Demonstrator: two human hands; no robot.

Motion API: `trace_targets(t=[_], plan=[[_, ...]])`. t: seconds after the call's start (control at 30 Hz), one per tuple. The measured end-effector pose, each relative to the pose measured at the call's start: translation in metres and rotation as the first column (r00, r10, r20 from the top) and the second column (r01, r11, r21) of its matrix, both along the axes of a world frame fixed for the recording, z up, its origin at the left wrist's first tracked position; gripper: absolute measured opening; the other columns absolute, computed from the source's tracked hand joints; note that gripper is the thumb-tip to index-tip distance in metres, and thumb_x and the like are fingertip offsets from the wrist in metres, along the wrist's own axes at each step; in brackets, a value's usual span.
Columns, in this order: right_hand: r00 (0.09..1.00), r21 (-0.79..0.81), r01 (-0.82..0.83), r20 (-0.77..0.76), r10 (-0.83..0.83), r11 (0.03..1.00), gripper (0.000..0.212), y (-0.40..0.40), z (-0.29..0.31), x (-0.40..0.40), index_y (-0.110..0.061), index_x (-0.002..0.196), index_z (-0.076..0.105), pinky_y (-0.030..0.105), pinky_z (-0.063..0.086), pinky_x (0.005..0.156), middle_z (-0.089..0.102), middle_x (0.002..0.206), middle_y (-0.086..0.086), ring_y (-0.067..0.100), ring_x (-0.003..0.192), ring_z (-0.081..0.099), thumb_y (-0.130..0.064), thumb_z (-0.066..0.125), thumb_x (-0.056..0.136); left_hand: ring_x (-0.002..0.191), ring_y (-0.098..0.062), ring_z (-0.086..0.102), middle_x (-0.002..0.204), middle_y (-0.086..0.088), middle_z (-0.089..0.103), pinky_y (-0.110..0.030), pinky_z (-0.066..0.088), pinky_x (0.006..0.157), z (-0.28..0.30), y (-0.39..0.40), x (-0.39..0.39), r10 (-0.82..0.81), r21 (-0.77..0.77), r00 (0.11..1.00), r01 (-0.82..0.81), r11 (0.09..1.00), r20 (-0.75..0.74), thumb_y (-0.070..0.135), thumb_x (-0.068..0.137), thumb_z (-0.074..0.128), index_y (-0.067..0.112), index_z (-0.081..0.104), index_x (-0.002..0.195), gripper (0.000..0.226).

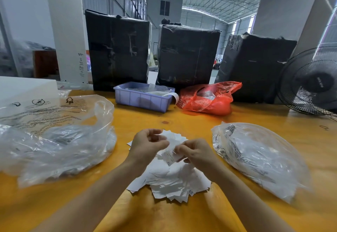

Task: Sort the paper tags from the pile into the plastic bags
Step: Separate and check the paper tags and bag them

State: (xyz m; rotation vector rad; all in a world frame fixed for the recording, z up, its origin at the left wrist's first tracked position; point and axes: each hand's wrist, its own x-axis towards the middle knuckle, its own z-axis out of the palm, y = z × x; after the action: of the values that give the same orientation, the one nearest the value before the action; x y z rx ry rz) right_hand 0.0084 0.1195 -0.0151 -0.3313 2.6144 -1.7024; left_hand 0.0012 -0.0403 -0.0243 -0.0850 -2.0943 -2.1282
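Pinching tag (170,156) betw fingers of both hands, above pile (171,182)

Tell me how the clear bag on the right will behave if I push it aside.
The clear bag on the right looks thin and crinkled, so it would likely crumple rather than slide whole. It lies slumped and part-filled, probably light. Its glossy film on the smooth yellow table may slip easily.
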Motion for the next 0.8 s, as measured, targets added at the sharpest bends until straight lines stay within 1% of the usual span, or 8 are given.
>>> trace_targets(t=[0.1, 0.17, 0.3, 0.4, 0.43, 0.53, 0.6, 0.8], plan=[[0.994, -0.173, -0.035, 0.1, 0.053, 0.984, 0.02, -0.006, -0.003, 0.001, 0.001, 0.083, 0.069, 0.022, 0.045, 0.062, 0.071, 0.078, 0.009, 0.013, 0.067, 0.068, -0.011, 0.055, 0.091, 0.082, -0.026, 0.062, 0.082, -0.015, 0.067, -0.036, 0.05, 0.082, -0.001, 0.005, 0.001, -0.045, 0.155, 0.997, 0.036, 0.987, 0.057, -0.001, 0.078, 0.071, 0.001, 0.069, 0.083, 0.006], [0.99, -0.23, -0.047, 0.118, 0.075, 0.972, 0.019, -0.009, -0.003, 0.002, -0.003, 0.081, 0.069, 0.025, 0.047, 0.066, 0.072, 0.079, 0.009, 0.015, 0.07, 0.069, -0.011, 0.055, 0.091, 0.079, -0.027, 0.062, 0.077, -0.014, 0.068, -0.037, 0.051, 0.081, 0.0, 0.007, 0.002, -0.055, 0.22, 0.994, 0.034, 0.975, 0.092, 0.004, 0.079, 0.07, 0.0, 0.07, 0.079, 0.004], [1.0, -0.121, -0.01, -0.007, 0.009, 0.993, 0.023, -0.006, 0.001, 0.003, -0.004, 0.079, 0.07, 0.025, 0.048, 0.061, 0.072, 0.076, 0.012, 0.019, 0.064, 0.068, -0.02, 0.06, 0.091, 0.069, -0.017, 0.064, 0.073, -0.01, 0.07, -0.022, 0.053, 0.062, 0.003, 0.004, 0.003, -0.068, 0.266, 0.994, 0.044, 0.963, 0.082, 0.01, 0.079, 0.07, -0.001, 0.07, 0.083, 0.012], [0.959, -0.138, 0.115, -0.244, -0.146, 0.984, 0.004, 0.007, 0.011, 0.0, -0.012, 0.081, 0.068, 0.025, 0.051, 0.058, 0.069, 0.073, 0.014, 0.017, 0.061, 0.064, -0.011, 0.069, 0.084, 0.059, -0.008, 0.066, 0.07, -0.007, 0.073, -0.014, 0.05, 0.054, 0.004, 0.002, 0.003, -0.066, 0.243, 0.994, 0.043, 0.969, 0.089, 0.008, 0.08, 0.069, -0.002, 0.07, 0.083, 0.011], [0.944, -0.192, 0.131, -0.276, -0.182, 0.973, 0.009, 0.011, 0.015, 0.0, -0.013, 0.087, 0.065, 0.024, 0.053, 0.059, 0.068, 0.076, 0.013, 0.016, 0.063, 0.065, -0.006, 0.069, 0.083, 0.06, -0.009, 0.067, 0.072, -0.009, 0.073, -0.015, 0.051, 0.054, 0.003, 0.001, 0.003, -0.074, 0.24, 0.992, 0.048, 0.969, 0.099, 0.006, 0.08, 0.069, -0.003, 0.069, 0.084, 0.011], [0.933, -0.355, 0.099, -0.291, -0.21, 0.93, 0.034, 0.017, 0.026, -0.001, -0.017, 0.107, 0.056, 0.021, 0.055, 0.061, 0.069, 0.081, 0.008, 0.016, 0.069, 0.07, -0.001, 0.07, 0.081, 0.068, -0.014, 0.067, 0.078, -0.011, 0.074, -0.019, 0.054, 0.062, 0.002, 0.002, 0.005, -0.106, 0.126, 0.99, 0.095, 0.987, 0.089, 0.007, 0.08, 0.07, -0.001, 0.071, 0.083, 0.009], [0.931, -0.367, 0.055, -0.317, -0.18, 0.929, 0.04, 0.015, 0.029, 0.001, -0.018, 0.112, 0.054, 0.02, 0.055, 0.061, 0.07, 0.083, 0.007, 0.016, 0.073, 0.071, -0.001, 0.071, 0.08, 0.07, -0.015, 0.065, 0.078, -0.012, 0.073, -0.023, 0.053, 0.068, 0.001, 0.004, 0.007, -0.114, 0.014, 0.991, 0.113, 0.993, 0.068, 0.009, 0.08, 0.071, 0.002, 0.072, 0.08, 0.006], [0.916, -0.28, 0.036, -0.375, -0.144, 0.959, 0.034, 0.008, 0.026, 0.003, -0.009, 0.109, 0.057, 0.023, 0.056, 0.062, 0.069, 0.086, 0.013, 0.02, 0.076, 0.07, 0.002, 0.071, 0.079, 0.057, -0.006, 0.062, 0.073, -0.012, 0.073, -0.013, 0.048, 0.053, 0.003, 0.009, 0.012, -0.072, -0.132, 0.997, 0.072, 0.989, 0.005, 0.007, 0.076, 0.075, 0.004, 0.072, 0.074, 0.005]])
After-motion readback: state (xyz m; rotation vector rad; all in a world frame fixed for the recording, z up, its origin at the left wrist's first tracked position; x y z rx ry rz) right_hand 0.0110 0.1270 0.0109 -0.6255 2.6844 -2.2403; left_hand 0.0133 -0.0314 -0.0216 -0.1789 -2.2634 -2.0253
